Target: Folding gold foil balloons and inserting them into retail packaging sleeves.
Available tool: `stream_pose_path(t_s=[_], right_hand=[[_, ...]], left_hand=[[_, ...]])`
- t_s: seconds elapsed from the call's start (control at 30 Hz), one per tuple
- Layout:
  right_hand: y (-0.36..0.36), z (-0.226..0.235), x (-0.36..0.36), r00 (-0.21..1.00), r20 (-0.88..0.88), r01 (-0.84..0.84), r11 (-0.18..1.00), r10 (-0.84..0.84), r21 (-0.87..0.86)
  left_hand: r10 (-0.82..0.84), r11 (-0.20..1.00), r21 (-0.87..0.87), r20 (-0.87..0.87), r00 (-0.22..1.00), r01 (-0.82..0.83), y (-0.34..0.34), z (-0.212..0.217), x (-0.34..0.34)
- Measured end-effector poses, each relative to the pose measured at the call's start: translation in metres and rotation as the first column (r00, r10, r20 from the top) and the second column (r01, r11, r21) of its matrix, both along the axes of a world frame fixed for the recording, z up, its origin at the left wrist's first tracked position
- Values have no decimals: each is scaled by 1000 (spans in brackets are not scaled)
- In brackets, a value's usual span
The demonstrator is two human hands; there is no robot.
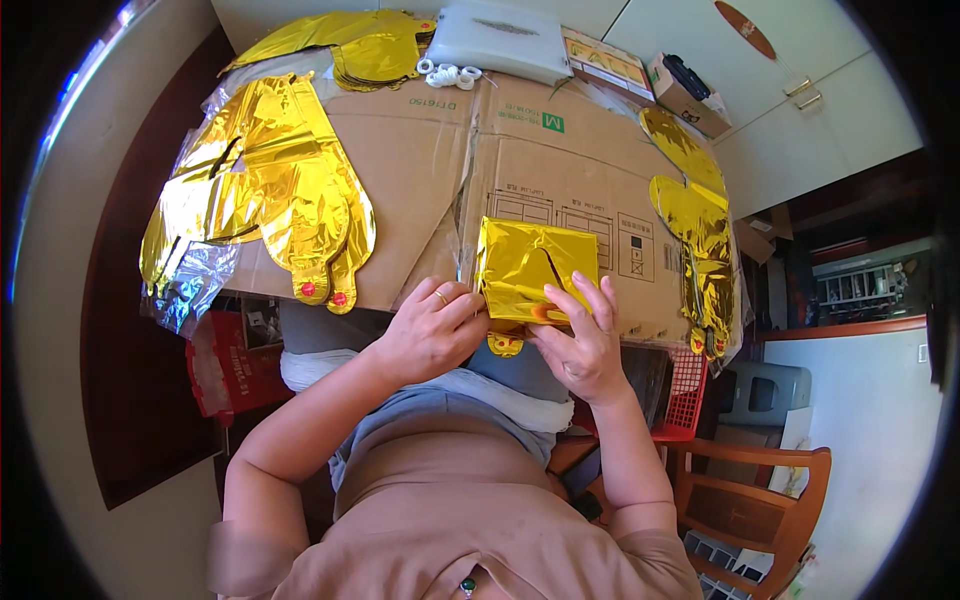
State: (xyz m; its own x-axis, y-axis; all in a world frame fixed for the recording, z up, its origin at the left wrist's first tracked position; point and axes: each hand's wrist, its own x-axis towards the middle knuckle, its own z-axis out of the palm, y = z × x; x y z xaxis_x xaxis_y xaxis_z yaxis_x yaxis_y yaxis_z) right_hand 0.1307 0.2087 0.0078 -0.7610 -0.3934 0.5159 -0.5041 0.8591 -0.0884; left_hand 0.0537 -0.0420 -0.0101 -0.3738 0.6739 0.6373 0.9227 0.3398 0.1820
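A gold foil balloon (525,255), folded flat into a rough square, lies at the front edge of the cardboard sheet with a slit-like dark crease on it. Its tab with a red dot (505,345) hangs past the near side. My left hand (435,328), a ring on one finger, is closed with its fingertips pinching the foil's lower left corner. At the lower right corner, my right hand (582,345) holds the foil, thumb at the near edge and fingers over the top. The left fingertips are partly hidden.
Gold foil balloons lie stacked at left (300,190), far left (375,50) and right (700,230) on the cardboard (400,150). White tape rolls (448,74), a clear plastic pack (500,40) and a small box (690,95) stand at the back. A wooden chair (800,480) is at right.
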Motion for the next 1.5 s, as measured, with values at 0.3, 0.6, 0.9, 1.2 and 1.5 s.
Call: stream_pose_path(t_s=[0.3,0.6,0.9,1.2,1.5], right_hand=[[10,-12,18,979,-29,202,979,-201,18],[0,-14,17,956,-17,290,953,-293,-91],[-7,-6,8,927,55,375,918,-370,-129],[-15,2,6,892,82,449,891,-444,-69],[-45,-9,28,888,-236,399,916,-396,-37]], left_hand=[[20,996,83,-39,999,-17,4,-8,2],[133,982,95,258,957,-162,8,4,7],[324,933,10,408,854,-359,16,15,14],[445,887,-75,406,799,-456,25,17,11],[463,879,-93,401,790,-468,26,16,11]])
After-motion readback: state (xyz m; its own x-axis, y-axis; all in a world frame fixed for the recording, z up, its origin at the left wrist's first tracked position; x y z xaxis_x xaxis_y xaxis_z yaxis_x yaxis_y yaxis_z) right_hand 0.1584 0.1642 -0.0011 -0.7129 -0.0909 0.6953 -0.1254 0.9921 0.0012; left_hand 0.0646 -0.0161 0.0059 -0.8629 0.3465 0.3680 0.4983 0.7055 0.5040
